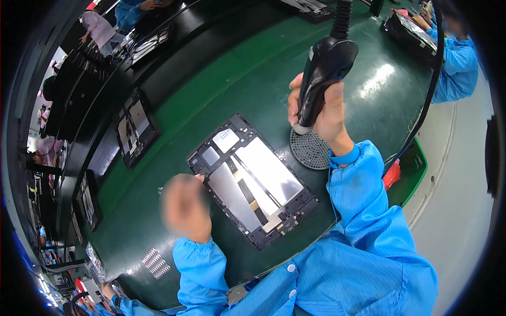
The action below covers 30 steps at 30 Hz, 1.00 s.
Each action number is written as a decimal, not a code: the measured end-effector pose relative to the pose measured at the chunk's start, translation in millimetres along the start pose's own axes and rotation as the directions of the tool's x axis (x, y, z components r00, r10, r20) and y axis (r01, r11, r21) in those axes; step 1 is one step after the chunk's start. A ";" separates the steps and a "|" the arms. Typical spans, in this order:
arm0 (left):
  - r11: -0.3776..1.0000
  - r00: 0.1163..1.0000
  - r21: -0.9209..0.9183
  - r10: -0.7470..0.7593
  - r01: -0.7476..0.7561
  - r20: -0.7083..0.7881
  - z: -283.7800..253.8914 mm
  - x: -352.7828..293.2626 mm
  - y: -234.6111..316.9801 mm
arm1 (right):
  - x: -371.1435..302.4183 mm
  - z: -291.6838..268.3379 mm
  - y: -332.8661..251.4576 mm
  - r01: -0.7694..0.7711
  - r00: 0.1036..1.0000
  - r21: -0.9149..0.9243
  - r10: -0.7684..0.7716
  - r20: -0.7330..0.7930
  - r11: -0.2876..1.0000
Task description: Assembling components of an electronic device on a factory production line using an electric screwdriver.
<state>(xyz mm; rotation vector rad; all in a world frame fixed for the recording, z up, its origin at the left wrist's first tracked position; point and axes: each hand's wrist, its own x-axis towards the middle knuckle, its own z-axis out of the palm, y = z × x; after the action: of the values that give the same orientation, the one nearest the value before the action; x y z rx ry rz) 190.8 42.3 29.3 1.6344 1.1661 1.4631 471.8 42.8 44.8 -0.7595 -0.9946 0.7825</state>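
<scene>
Right hand (322, 113) is wrapped tight around a black driver (322, 73), tip down over a round perforated pad (311, 150). Left hand (185, 208) is blurred; it seems to rest loosely closed at the edge of the opened tablet (253, 179), which lies flat mid-bench (221, 79).

The opened tablet (252, 181) lies left of the round screw tray (310, 150).

factory assembly line | green conveyor belt (221, 68) | opened tablets (252, 180) | blue-smocked workers (458, 63)
</scene>
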 end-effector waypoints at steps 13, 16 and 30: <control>0.905 0.887 -0.027 -0.409 0.424 0.212 -63.0 -33.1 -6.1 | -14.6 23.8 -10.4 0.072 0.979 0.203 -0.108 0.174 0.977; 0.792 0.796 -0.139 -0.557 0.595 0.237 -59.1 -34.6 -1.6 | -23.6 60.9 -17.7 0.035 0.966 0.289 -0.106 0.234 0.957; 0.936 0.913 0.048 -0.350 0.348 0.209 -35.9 -10.4 -37.5 | -34.1 148.8 -2.3 -0.243 0.906 0.133 0.176 0.384 0.961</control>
<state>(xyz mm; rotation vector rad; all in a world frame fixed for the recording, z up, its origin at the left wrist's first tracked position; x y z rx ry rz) 148.4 44.3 -2.5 1.4557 1.2642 1.0290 324.4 41.1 84.3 -0.5793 -1.1701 1.2197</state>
